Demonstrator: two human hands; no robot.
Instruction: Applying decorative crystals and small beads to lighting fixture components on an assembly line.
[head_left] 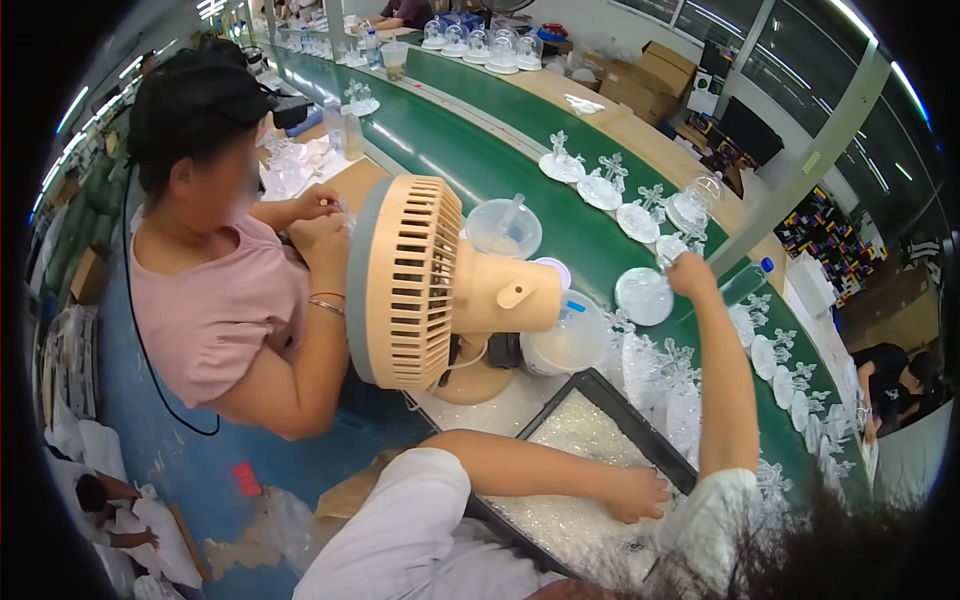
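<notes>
The right hand [690,273] is stretched to the far right, its fingers closed on a clear cross ornament [667,246] at the green surface [600,262]. A round white disc [644,297] is laid just nearer. The left hand [636,493] is placed, fingers bent, on clear beads [585,432] in a black tray [640,432]; its closure and any hold cannot be told from this view. A beige fan [410,285] is positioned to the left.
</notes>
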